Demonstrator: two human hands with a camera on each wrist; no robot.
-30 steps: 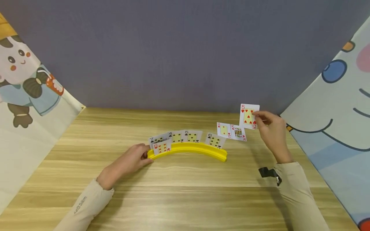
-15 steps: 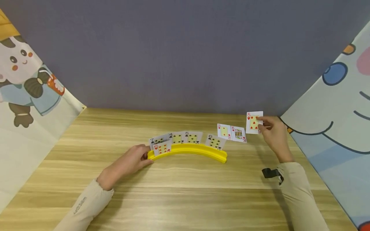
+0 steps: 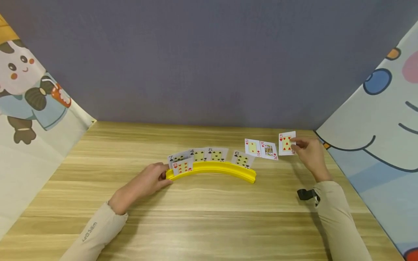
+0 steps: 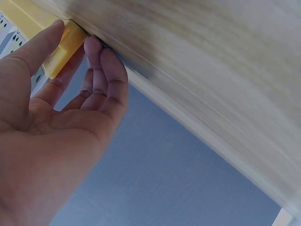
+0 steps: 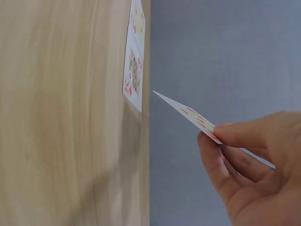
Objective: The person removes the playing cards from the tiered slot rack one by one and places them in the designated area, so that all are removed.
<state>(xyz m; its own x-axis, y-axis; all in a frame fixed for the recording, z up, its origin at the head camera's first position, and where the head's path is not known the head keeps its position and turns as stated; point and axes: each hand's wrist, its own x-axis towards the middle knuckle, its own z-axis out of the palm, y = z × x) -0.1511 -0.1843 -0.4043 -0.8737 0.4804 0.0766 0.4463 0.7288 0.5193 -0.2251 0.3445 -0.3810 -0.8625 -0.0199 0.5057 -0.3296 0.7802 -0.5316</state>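
I see the five of hearts (image 3: 286,143) pinched in my right hand (image 3: 309,155), tilted just above the surface (image 3: 209,217) beside two red cards (image 3: 261,148). My left hand (image 3: 147,181), fingers (image 4: 101,70) loosely extended, touches the yellow card rack (image 3: 215,169).

Left hand (image 3: 148,180) relaxed, right hand (image 3: 309,154) pinching

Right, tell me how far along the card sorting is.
Done: the 2 of diamonds and king of diamonds lie face up side by side on the table. In hand: the right hand pinches the 5 of hearts just above the table beside the king. Left: five cards stand in the yellow holder, which the left hand steadies.
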